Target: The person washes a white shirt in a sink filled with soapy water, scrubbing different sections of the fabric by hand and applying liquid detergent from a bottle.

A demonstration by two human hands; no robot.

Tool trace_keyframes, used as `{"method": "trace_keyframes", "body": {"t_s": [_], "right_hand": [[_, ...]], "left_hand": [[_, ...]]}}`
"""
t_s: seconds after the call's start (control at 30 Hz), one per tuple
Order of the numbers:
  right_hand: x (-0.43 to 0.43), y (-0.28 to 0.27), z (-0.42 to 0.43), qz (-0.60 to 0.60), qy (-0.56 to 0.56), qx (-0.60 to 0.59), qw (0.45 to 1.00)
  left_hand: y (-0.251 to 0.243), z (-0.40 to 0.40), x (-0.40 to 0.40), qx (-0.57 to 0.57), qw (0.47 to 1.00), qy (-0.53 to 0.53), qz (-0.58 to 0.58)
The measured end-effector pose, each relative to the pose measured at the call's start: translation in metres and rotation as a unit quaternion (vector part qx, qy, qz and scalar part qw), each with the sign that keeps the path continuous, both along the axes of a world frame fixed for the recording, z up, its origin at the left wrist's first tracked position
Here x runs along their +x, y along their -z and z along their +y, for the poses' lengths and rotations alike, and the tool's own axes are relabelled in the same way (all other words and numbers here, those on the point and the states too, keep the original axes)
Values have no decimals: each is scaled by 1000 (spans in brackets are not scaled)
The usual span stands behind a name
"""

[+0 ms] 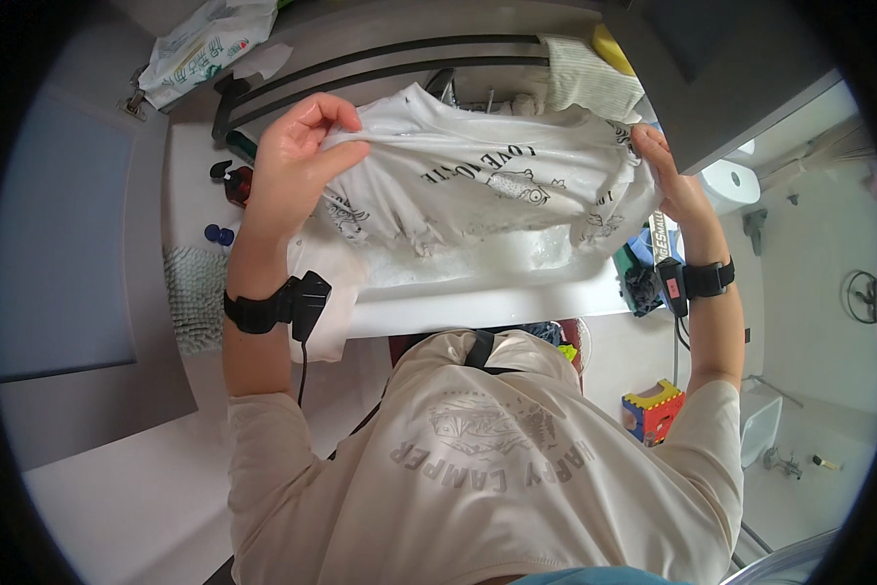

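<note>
Stretched between my two hands is a wet white T-shirt (475, 175) with black printed letters and fish drawings. My left hand (303, 150) pinches one shoulder of it between thumb and fingers. At the other shoulder, my right hand (661, 164) grips the cloth. The neckline lies at the top, towards the metal faucet (445, 89), which the shirt partly covers. Below the shirt's hanging part is a white washbasin (482, 307) with sudsy water (438, 270) inside. Pale pink cloth (328, 292) hangs over the basin's left front edge, beside my left forearm.
A dark double towel bar (394, 55) runs behind the basin, with a striped towel (588, 80) at its right end. Left stand a brown pump bottle (239, 184) and a shaggy mat (195, 300). Dark clothes (641, 285) lie right. An open cabinet door (731, 73) juts in above.
</note>
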State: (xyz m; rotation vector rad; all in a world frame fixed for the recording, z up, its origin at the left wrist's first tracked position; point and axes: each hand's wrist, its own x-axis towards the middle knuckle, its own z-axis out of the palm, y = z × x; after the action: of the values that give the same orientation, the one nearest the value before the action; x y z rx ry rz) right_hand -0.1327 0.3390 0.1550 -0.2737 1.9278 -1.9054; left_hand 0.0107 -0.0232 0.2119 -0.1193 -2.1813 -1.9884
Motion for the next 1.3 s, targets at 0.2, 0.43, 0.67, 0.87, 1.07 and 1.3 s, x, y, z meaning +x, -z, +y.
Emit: {"method": "trace_keyframes", "body": {"t_s": [0.2,0.43,0.67,0.87,1.07,1.3], "right_hand": [[-32,42,-16,-52,-3,41,998],[-74,184,-33,-27,-75,223,972],[-39,246,-27,245,27,406,880],[22,235,17,-241,117,103,958],[44,248,4,27,-96,390,915],[30,274,-30,65,-190,481,853]], "left_hand": [[58,-17,-17,-174,984,29,26],[192,-2,-48,-356,930,7,-90],[296,-8,-47,-503,854,-128,-15],[345,-14,-1,-306,860,-171,-370],[325,12,3,-23,881,49,-469],[326,30,7,-285,864,208,-359]]}}
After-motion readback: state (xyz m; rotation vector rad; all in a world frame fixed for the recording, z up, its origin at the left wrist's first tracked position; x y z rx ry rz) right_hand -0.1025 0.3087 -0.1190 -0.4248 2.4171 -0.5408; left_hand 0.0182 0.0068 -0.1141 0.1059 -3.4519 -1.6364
